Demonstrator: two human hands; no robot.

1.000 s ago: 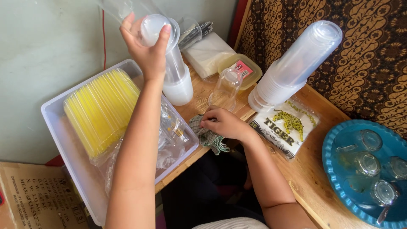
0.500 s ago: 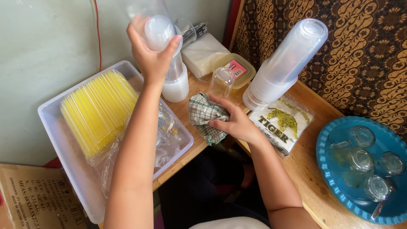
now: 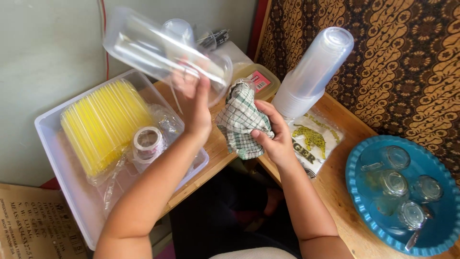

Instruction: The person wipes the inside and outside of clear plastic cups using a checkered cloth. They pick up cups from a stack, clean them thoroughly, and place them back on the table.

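A: Change since half a second ago?

B: Left hand [image 3: 195, 103] has tipped the clear, smooth plastic tumbler [image 3: 165, 50] sideways above the white tray [image 3: 62, 168]; fingers clamped on its rim. Right hand [image 3: 270, 134] has lifted the soft green-checked cloth [image 3: 239, 122], bunched in a closed grip, to the tumbler's mouth.

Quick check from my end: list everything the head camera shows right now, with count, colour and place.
clear plastic container: one, see-through, held up at top left
checked cloth: one, green and white, centre
yellow straws: one bundle, in the white tray
white tray: one, left
tape roll: one, clear, in the tray
stacked cups: one tall stack, translucent white, upper right
printed bag: one, white with a yellow animal, under the stack
blue tray: one, right, holds four upturned glasses
left hand: holds the container
right hand: grips the cloth
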